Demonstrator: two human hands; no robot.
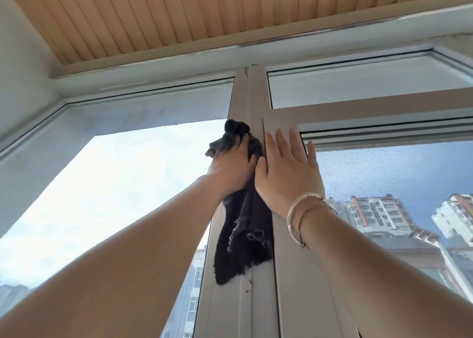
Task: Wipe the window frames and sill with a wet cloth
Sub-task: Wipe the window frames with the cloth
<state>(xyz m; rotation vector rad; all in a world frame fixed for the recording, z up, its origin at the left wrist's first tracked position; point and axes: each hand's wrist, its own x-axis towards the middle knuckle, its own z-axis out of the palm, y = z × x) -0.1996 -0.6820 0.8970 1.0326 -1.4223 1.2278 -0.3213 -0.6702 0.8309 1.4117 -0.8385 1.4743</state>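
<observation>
Both arms raised overhead. Left hand [231,165] curled, gripping cloth [244,225]. Right hand [289,172] flat, fingers straight and spread; bracelets [303,215] at wrist.

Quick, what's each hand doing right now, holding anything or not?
Left hand: fingers curled around the dark cloth, pressing it on the white window frame.
Right hand: open, fingers straight, flat against the frame, holding nothing.

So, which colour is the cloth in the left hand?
The cloth is black, with frayed edges; the head view shows it best.
</observation>
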